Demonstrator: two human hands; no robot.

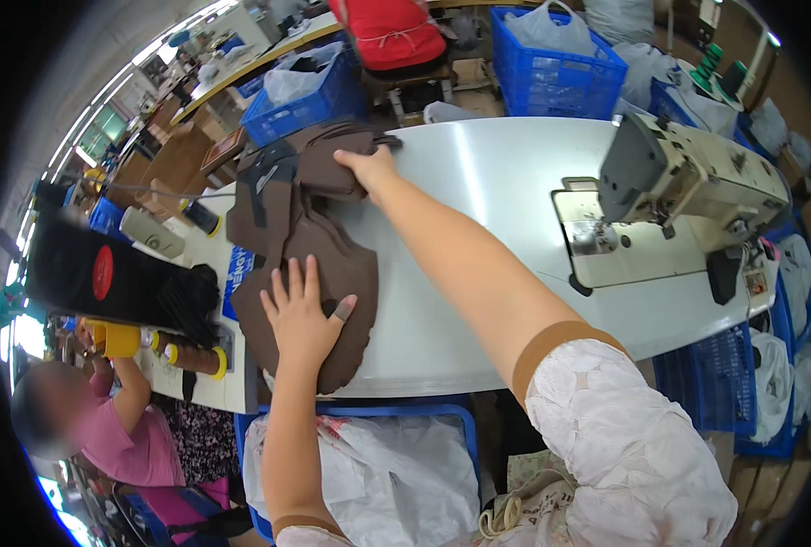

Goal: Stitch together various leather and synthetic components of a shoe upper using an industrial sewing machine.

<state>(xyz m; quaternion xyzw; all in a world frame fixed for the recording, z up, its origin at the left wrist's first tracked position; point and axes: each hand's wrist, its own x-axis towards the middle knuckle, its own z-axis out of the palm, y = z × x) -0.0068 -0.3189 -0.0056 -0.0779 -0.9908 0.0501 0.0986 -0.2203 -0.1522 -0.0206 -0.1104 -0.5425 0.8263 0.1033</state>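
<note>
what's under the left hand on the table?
The left hand lies flat on a brown fabric piece, which lies on the white table. The hand and fabric hide anything beneath them.

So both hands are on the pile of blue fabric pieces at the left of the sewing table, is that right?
Not quite. In the head view the fabric pieces are brown, not blue. The left hand lies flat on them and the right hand rests on them, at the left of the sewing table.
</note>
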